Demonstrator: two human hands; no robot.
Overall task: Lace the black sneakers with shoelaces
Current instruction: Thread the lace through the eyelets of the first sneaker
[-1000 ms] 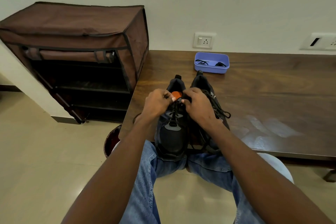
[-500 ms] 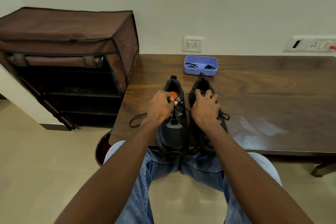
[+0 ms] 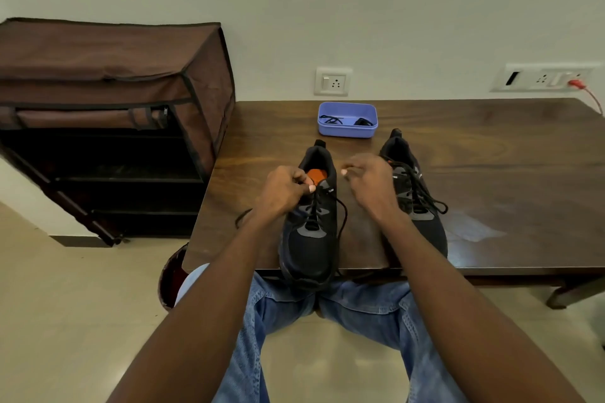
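Two black sneakers stand on the dark wooden table [image 3: 491, 157], toes toward me. The left sneaker [image 3: 309, 239] has an orange insole, and its toe hangs over the front edge. My left hand [image 3: 283, 190] pinches its black shoelace [image 3: 343, 216] at the top eyelets. One lace end trails left past my wrist; another loops down the shoe's right side. The right sneaker [image 3: 414, 203] stands apart to the right, laced, with its ends lying loose. My right hand [image 3: 366, 183] hovers between the shoes with fingers curled; no lace shows in it.
A blue tray [image 3: 347, 132] with black laces inside sits behind the shoes near the wall. A brown fabric shoe rack [image 3: 114, 91] stands left of the table. A dark round object [image 3: 170, 275] sits under the table's left corner. My knees are below the front edge.
The right sneaker has slid right, away from the left one. My right hand has come off it and now hangs between the shoes. My left hand still holds the lace.
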